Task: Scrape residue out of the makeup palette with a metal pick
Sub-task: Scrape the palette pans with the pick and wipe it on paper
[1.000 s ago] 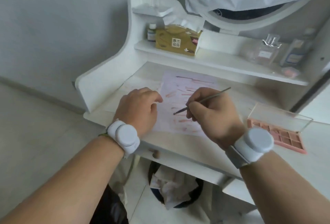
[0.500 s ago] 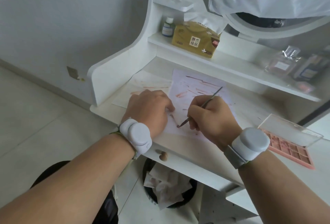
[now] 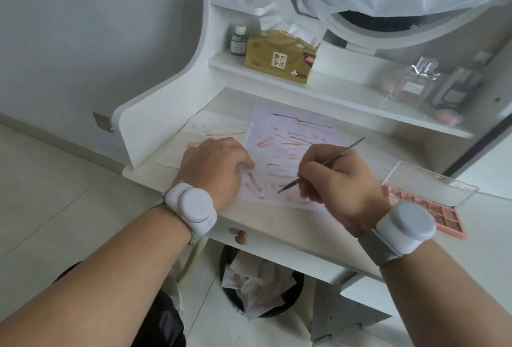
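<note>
- A black round bin (image 3: 261,285) under the desk holds crumpled, stained tissues; its far rim is hidden by the desk edge.
- A round wooden knob (image 3: 241,236) sits on the white drawer front.
- Both wrists carry smooth white round bands.
- The left hand (image 3: 214,169) lies knuckles-up on the paper's left edge, fingers curled under and pressing it flat, holding nothing.
- The right hand (image 3: 336,183) pinches a thin metal pick (image 3: 321,165) like a pen; its dark tip touches the paper, its shaft slanting up to the right.
- The white paper (image 3: 291,152) is streaked with pink, orange and brown smears.
- The pink plastic palette (image 3: 448,219) rests on the desk just right of the right wrist, which hides part of it; its clear lid stands open over square pans.
- On the shelf, a tan tissue pack (image 3: 279,57) bears Chinese characters; beside it stands a small bottle (image 3: 238,42) whose label is unreadable.
- Glass perfume bottles (image 3: 415,83) at right are blurred.
- Wrinkled plastic sheeting covers most of the round mirror (image 3: 401,22).
</note>
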`<state>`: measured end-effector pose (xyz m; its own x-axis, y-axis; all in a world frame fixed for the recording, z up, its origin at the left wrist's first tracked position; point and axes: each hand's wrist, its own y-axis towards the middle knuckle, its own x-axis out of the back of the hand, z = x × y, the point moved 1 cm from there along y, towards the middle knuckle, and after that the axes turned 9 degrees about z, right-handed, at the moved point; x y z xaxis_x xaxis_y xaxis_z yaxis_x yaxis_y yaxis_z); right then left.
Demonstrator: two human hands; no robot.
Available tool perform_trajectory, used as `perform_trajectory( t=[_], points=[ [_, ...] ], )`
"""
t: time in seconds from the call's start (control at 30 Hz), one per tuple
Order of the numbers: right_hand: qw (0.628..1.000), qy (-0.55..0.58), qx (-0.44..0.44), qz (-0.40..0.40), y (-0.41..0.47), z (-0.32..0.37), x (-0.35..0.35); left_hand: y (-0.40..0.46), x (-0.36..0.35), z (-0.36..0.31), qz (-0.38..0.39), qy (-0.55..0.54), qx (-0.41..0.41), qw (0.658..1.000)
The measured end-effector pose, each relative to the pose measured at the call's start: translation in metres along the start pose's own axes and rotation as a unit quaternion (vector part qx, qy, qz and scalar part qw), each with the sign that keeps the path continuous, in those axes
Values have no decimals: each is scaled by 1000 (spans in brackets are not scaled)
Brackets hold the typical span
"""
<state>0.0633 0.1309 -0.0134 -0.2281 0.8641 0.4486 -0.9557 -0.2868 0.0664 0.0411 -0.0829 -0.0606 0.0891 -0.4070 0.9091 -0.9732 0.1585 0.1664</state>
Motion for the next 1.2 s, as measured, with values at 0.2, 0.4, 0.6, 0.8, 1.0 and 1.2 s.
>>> perform_trajectory(
  t=[0.2, 0.4, 0.6, 0.8, 1.0, 1.2],
  points=[
    [975, 118, 12, -186, -42, -37, 96, 0, -2, -15, -41, 70, -13, 997],
    [950, 125, 3, -288, -76, -65, 165, 3, -10, -58, -91, 96, -92, 987],
    [937, 146, -32, -315, -105, -96, 188, 20, -53, -184, -1, 31, -258, 966],
    [945, 132, -54, -295, -104, -110, 188, 36, -90, -256, 46, 44, -290, 955],
    [952, 82, -92, -282, -101, -122, 192, 36, -109, -259, 57, 40, -280, 957],
    [961, 8, -103, -257, -101, -116, 192, 37, -108, -259, 50, 31, -279, 959]
  ],
)
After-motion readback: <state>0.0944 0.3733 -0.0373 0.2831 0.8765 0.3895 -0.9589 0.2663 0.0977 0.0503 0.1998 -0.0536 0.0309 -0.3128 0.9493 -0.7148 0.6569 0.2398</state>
